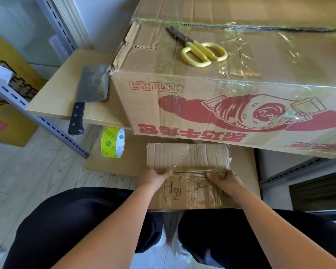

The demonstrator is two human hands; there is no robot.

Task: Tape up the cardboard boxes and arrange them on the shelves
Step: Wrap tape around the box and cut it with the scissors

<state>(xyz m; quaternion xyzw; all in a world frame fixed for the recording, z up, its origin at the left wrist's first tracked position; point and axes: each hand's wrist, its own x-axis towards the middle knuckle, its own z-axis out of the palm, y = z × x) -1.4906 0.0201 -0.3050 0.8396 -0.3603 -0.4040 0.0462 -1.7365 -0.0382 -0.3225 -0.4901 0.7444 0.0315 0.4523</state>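
Both arms extended forward, hands low.
Left hand [157, 176] and right hand [224, 178]: fingers curled under, knuckles up, forearms bare, converging.

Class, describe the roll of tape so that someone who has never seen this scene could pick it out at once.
Start at the large printed cardboard box on the wooden shelf. Look under that shelf's front edge, just below the cleaver whose black handle overhangs it. There the roll of tape stands on edge on the lower board, left of the small box the hands hold; it is the only yellow-green ring there.

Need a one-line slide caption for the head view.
Both hands, left hand and right hand, grip a small taped cardboard box below a large box bearing scissors.
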